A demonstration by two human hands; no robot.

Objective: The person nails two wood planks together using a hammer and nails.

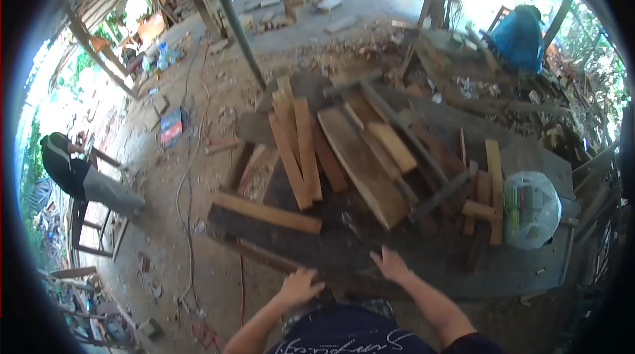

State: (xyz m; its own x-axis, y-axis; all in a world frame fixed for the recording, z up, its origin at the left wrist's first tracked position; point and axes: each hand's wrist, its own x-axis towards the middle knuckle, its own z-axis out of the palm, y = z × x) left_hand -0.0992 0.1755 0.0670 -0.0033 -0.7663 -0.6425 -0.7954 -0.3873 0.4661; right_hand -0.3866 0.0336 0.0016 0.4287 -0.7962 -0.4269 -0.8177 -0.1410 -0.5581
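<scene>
My right hand (393,266) is closed at the near side of the dark workbench (456,274), around the lower end of a slim dark-handled tool (359,231). The tool's small shiny head points away from me, over the tabletop; its exact kind is blurred. My left hand (302,286) hangs by the bench's front edge with its fingers loosely apart and nothing in them. Beyond it, a light wooden strip (268,213) lies across the left end of the bench. A wide brown board (364,167) rests past the tool, with several narrow strips (301,149) to its left.
A clear plastic bag (531,210) sits at the bench's right end beside stacked wood pieces (486,192). At far left a person (86,172) bends over a wooden frame (99,225). A slanted pole (235,23) stands behind the bench; cables (190,221) run along the littered floor.
</scene>
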